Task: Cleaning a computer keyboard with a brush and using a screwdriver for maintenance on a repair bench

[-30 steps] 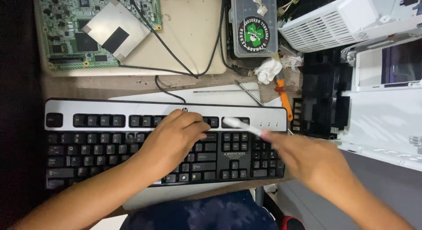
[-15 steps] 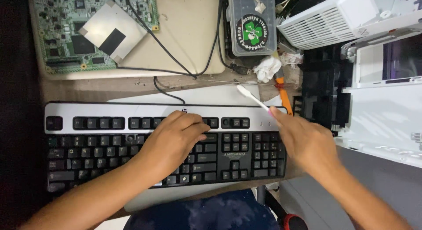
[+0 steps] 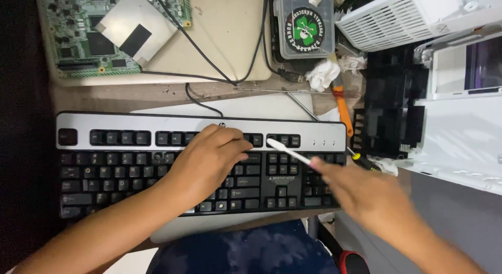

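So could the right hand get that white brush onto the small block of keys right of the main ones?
Probably yes. The right hand holds the white brush with its head already over that key block; the left hand rests further left, clear of it.

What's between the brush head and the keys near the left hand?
Nothing visible. The right hand holds the white brush with its head over the small key block of the keyboard, just right of the left hand, which rests flat on the keys. Whether the bristles touch the keys cannot be told.
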